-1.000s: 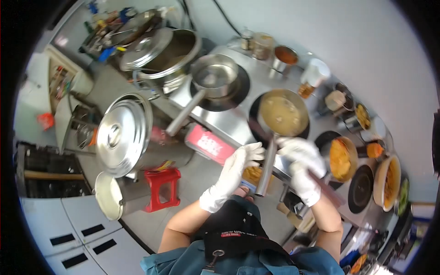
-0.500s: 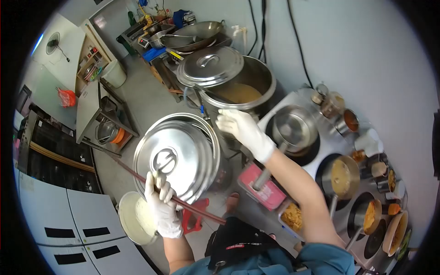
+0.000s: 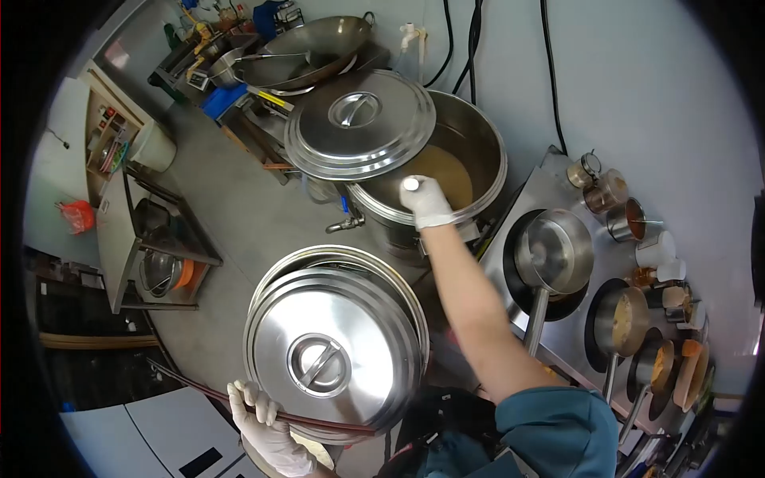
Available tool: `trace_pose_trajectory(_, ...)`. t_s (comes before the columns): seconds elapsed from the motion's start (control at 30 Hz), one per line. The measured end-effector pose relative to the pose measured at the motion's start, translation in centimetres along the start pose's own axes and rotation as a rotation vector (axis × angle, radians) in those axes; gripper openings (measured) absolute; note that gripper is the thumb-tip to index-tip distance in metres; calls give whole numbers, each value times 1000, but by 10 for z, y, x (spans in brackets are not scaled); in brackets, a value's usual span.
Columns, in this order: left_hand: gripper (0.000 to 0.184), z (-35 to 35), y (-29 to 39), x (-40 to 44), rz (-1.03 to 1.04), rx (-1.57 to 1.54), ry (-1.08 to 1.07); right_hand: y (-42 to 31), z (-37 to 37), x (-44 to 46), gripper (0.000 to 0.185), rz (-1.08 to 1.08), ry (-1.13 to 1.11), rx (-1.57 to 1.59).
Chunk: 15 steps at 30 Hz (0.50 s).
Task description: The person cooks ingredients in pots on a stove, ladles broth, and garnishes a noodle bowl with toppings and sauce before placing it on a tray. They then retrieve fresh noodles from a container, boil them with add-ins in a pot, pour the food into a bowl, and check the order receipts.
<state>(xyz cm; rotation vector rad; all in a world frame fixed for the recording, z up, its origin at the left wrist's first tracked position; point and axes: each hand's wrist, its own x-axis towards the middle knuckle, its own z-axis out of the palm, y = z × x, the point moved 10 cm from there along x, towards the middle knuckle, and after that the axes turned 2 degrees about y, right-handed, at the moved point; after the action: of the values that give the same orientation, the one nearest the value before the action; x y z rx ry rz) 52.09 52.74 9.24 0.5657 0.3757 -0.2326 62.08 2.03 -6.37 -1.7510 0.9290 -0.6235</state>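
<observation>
My left hand [image 3: 271, 430], in a white glove, is closed around a long reddish-brown rod [image 3: 323, 424]. The rod crosses in front of a large steel pot [image 3: 421, 319], whose round lid [image 3: 275, 350] sits askew. My right hand [image 3: 429, 201], also gloved, is closed over the near side of a second big pot [image 3: 500, 171] that holds brownish liquid [image 3: 454, 179]. A round pale handle end [image 3: 411, 184] shows at its fist; the rest of that utensil is hidden. Another steel lid [image 3: 362, 123] half covers this pot.
On the right a steel counter carries a saucepan [image 3: 555, 251], a pan with yellowish contents [image 3: 623, 321] and several seasoning containers [image 3: 625, 219]. Behind the pots is a large wok [image 3: 311, 52]. A tap [image 3: 347, 226] juts from the second pot. White cabinets [image 3: 151, 430] stand lower left.
My right hand has gone from open in the air to closed on the handle at the second pot. My left hand has lowered with the rod. The view has shifted closer to the pots.
</observation>
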Motion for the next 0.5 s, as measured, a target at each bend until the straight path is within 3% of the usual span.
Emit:
trace_pose_trajectory(0.03,29,6,-4,6,-25,-5,-42,6,0,10,17,-27,-246,-303)
trace_pose_trajectory(0.07,29,9,-8,11,-35,-15,-38,-7,-17,5,22,-216,-308,-484)
trace_pose_trajectory(0.13,28,18,-15,21,-41,66,-32,76,5,-23,27,767,-751,821)
trace_pose_trajectory(0.2,27,27,-27,28,-65,76,-13,57,-43,-56,30,996,-651,648)
trace_pose_trajectory(0.23,27,34,-35,31,-95,117,-41,64,-65,-72,27,1317,-371,675)
trace_pose_trajectory(0.27,27,40,-44,32,-125,154,-69,50,-89,-51,28,861,-558,286)
trace_pose_trajectory(0.33,26,49,-57,36,-157,218,-49,35,-128,-51,26,806,-614,75)
trace_pose_trajectory(0.4,26,60,-73,39,-212,242,-101,3,-166,-53,27,730,-535,-225)
trace_pose_trajectory(0.47,26,65,-84,42,-246,239,-93,29,-175,-33,21,644,-581,-412)
trace_pose_trajectory(0.5,25,67,-91,43,-278,238,-87,33,-160,-20,18,244,-809,-900)
